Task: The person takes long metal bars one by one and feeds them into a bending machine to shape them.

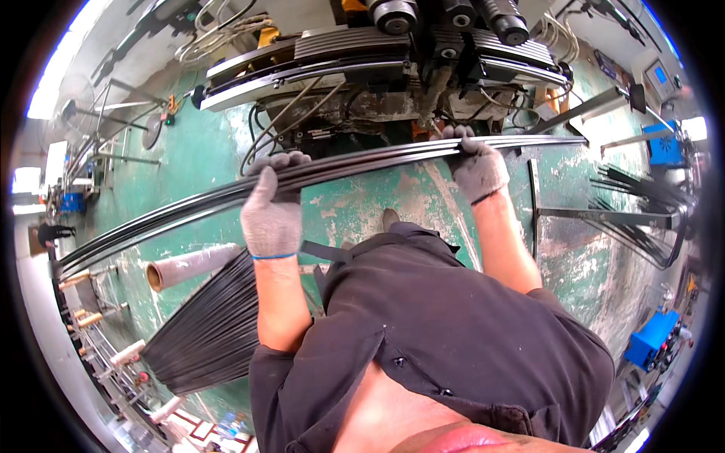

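Observation:
A bundle of long, thin black strips [362, 164] stretches across in front of me, from the far left to the right. My left hand [270, 215], in a pale knitted glove, is closed around the bundle with its thumb on the near side. Farther right, my right hand [482, 170], gloved too, grips the same strips near their right-hand end. Fingers of both hands are partly hidden behind the bundle. The strips' left part runs well past my left hand and bends in the fisheye picture.
A machine with metal rails [347, 57] stands ahead, cables hanging from it. At lower left lie a large stack of black strips [211, 325] and a wrapped roll [192, 266]. A metal rack [604, 217] holding more strips stands at right, near a blue box [652, 338].

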The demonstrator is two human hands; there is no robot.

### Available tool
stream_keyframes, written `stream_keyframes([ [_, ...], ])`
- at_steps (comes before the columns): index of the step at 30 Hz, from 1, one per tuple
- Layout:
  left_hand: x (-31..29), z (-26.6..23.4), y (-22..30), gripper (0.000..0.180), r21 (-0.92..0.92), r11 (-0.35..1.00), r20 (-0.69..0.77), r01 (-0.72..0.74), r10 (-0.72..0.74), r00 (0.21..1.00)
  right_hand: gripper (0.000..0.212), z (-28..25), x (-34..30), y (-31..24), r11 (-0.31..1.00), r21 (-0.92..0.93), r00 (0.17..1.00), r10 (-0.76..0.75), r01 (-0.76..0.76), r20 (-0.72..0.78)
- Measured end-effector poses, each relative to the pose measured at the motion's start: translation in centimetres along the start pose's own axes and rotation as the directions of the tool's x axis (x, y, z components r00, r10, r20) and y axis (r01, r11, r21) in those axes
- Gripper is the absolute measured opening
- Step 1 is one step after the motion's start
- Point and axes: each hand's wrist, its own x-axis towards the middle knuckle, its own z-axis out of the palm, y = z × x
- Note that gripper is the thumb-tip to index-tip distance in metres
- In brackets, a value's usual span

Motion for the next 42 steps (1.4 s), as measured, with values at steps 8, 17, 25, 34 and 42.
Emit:
stream_keyframes([
  [8,11.3,-7.3,12.9,0.023,-0.074,0.995,0.071,-0.068,0.073,0.995,0.025,-0.7,7.2,-8.6,0.972,-0.081,0.969,-0.207,0.22,0.137],
  [17,22.8,-13.4,14.7,0.032,-0.14,0.99,-0.094,-0.014,0.001,0.996,0.04,5.0,11.0,-4.9,0.933,-0.114,0.936,-0.326,0.342,0.133],
  [25,29.6,-14.9,16.7,0.035,-0.056,0.998,-0.025,0.037,-0.039,0.999,0.021,10.2,14.7,0.5,0.832,-0.199,0.852,-0.523,0.517,0.029],
  [34,32.9,-13.5,11.4,0.027,-0.108,0.985,0.108,0.135,-0.123,0.986,0.029,10.3,20.5,4.9,0.435,-0.623,0.701,-0.658,0.651,0.273],
  [42,32.9,-8.9,4.4,0.028,-0.179,0.921,-0.058,0.346,-0.361,0.931,0.03,15.4,18.2,4.3,0.783,-0.545,0.883,-0.444,0.299,-0.154],
])
